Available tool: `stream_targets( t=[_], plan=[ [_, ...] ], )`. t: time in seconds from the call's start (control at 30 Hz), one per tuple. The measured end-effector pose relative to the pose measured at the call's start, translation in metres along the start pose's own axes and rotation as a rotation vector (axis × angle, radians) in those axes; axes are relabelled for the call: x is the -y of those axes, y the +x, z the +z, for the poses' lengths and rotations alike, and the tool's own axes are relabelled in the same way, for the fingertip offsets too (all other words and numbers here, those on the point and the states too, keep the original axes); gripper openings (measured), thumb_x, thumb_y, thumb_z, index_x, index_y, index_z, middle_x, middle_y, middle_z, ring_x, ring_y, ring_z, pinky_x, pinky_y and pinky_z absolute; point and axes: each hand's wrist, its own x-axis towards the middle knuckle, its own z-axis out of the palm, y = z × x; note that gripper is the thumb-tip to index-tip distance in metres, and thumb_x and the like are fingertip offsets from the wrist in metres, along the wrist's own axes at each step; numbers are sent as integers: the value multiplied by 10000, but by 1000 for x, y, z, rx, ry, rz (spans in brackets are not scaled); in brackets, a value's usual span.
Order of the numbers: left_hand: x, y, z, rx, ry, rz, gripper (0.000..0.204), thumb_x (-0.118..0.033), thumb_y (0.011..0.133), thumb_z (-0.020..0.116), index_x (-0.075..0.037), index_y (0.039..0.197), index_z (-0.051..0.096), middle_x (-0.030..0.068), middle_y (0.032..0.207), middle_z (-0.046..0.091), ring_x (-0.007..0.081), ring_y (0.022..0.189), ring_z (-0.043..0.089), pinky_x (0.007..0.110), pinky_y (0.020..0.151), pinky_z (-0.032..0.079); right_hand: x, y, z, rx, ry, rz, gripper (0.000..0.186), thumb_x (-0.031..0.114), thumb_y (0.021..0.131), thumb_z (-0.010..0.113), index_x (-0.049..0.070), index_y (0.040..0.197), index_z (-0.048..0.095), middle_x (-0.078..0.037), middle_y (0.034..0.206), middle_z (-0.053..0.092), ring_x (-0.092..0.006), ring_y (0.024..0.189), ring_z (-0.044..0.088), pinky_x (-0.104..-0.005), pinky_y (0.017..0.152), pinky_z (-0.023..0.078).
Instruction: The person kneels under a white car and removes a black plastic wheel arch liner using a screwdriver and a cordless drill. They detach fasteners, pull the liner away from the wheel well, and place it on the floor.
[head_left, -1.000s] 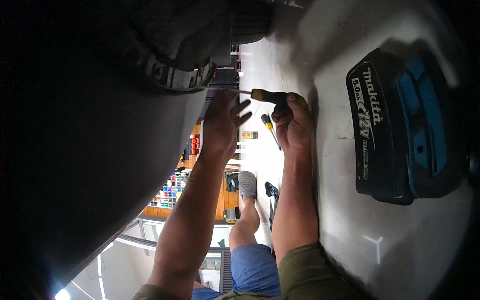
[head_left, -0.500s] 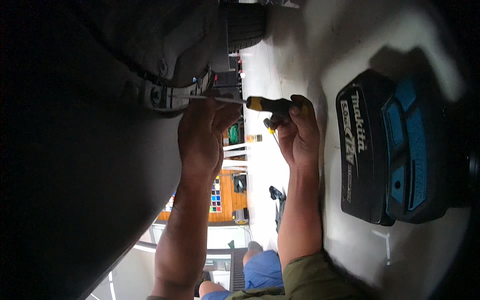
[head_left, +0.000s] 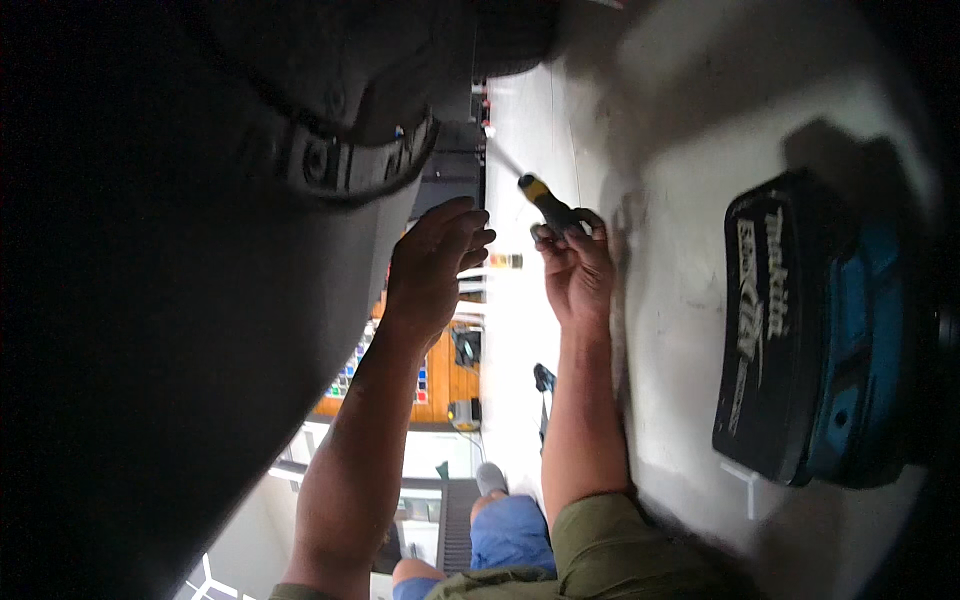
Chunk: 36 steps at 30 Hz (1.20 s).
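Note:
My right hand point(head_left: 580, 268) is closed around the black-and-yellow handle of a screwdriver point(head_left: 550, 205). Its blurred shaft points up and left, apart from the car. My left hand point(head_left: 430, 265) holds nothing; its fingers are loosely bent and apart, just below a light metal bracket point(head_left: 345, 170). That bracket, with round bolt or screw heads, sits on the dark underside of a car point(head_left: 250, 300), which fills the left of the view.
A black-and-blue cordless tool battery point(head_left: 770, 330) lies on the pale floor point(head_left: 670, 270) at the right. A dark tyre point(head_left: 515, 35) stands at the top. Behind my arms are an orange-brown wooden cabinet point(head_left: 437, 380) and a person's blue shorts point(head_left: 510, 535).
The screwdriver has come away from the bracket and tilted, moving with my right hand. My left hand has let go of its shaft. The view has shifted a little.

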Motion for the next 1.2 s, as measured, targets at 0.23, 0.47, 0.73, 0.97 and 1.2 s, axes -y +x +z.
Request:
stream_targets(
  t=[0.23, 0.47, 0.73, 0.97, 1.2],
  plan=[
    [101, -53, -55, -20, 504, -183, 288, -212, 932, 524, -13, 1121, 611, 160, 994, 678, 226, 917, 664, 335, 790, 514, -64, -55, -48, -336, -623, 201, 401, 131, 869, 610, 27, 1226, 459, -115, 1009, 526, -166, 757, 581, -291, 630, 513],
    [187, -40, -2, 72, 401, -515, 194, -193, 902, 557, -21, 929, 641, 112, 889, 667, 178, 811, 631, 339, 698, 501, -89, -37, 34, 128, -2103, -98, 291, 28, 758, 577, -30, 1041, 542, -219, 1005, 496, -365, 900, 570, -416, 787, 509],
    [206, 3, 62, 168, -33, -416, 176, -185, 907, 542, -20, 924, 600, 100, 847, 633, 180, 731, 617, 328, 595, 492, -36, 5, 30, -23, -2408, -452, 272, 41, 718, 578, -30, 981, 569, -206, 942, 542, -358, 889, 530, -436, 786, 444],
    [231, -50, -7, -328, -426, -862, 70, -103, 912, 465, -60, 865, 494, 27, 672, 465, 99, 460, 379, 229, 364, 284, -38, 15, 12, -58, -2131, -337, 210, 179, 806, 570, -22, 858, 595, -204, 853, 586, -340, 835, 596, -435, 751, 506],
    [93, -97, -32, -361, -494, -347, 193, -108, 965, 437, 0, 1088, 539, 36, 676, 533, 78, 484, 467, 218, 413, 366, -41, 5, -19, -67, -1651, 296, 692, 558, 885, 487, -34, 1239, 445, -285, 1013, 618, -380, 934, 636, -461, 817, 504]
  ],
)
